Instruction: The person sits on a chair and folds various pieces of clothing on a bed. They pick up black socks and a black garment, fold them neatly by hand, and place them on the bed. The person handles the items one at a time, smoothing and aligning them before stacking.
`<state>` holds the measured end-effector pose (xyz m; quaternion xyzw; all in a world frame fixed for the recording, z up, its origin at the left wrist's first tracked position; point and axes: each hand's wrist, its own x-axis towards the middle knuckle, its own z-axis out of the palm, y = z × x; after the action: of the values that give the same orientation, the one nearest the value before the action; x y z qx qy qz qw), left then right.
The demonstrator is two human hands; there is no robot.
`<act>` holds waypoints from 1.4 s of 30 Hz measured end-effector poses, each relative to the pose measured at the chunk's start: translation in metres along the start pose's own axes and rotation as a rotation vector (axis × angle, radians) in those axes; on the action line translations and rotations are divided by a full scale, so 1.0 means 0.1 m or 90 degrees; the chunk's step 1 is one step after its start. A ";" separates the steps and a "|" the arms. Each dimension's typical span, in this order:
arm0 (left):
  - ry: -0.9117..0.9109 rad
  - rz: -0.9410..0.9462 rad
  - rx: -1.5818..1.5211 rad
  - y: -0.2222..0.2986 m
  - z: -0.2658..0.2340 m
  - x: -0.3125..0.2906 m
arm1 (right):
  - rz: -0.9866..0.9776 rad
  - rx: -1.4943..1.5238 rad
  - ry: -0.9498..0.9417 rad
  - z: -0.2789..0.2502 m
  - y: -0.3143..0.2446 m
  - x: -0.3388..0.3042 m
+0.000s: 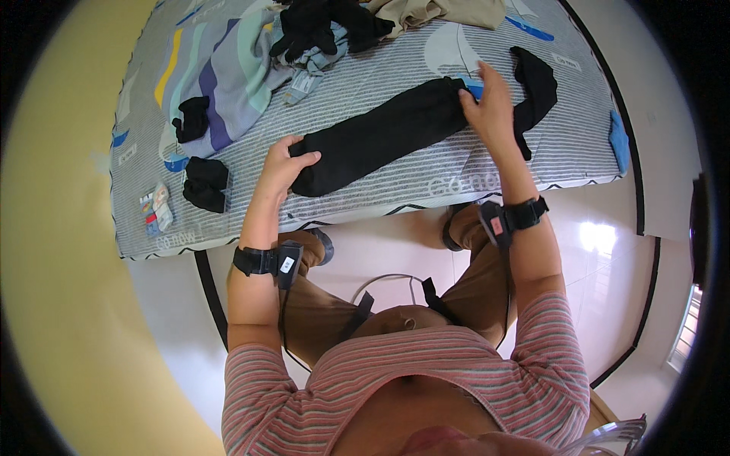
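A long, flat piece of black folded clothing [380, 137] lies slantwise across the bed; its exact kind does not show. My left hand [285, 163] grips its near left end, thumb on top and the other fingers partly hidden at the edge. At the far right end is my right hand [490, 110], its thumb touching the cloth's edge and its fingers stretched out, with a gap between thumb and forefinger. Just right of that hand lies a crumpled, narrow black cloth piece [536, 87].
Two black cloth bundles [205, 185] and a small clump of white, red and blue items [157, 210] lie on the left. Behind them are a striped blanket [228, 83], dark clothes [327, 26] and beige cloth [437, 11]. A blue cloth [618, 143] sits at the bed's right edge.
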<state>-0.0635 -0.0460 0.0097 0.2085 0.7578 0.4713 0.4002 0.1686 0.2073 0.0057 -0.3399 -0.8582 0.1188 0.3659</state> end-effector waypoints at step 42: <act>-0.040 0.227 0.034 0.28 0.73 0.41 | 0.241 0.202 -0.239 -0.04 -0.39 -0.31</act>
<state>-0.0305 0.0354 0.0005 0.3644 0.7084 0.5079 0.3279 0.1677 0.1571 0.0097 -0.4045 -0.8028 0.3784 0.2206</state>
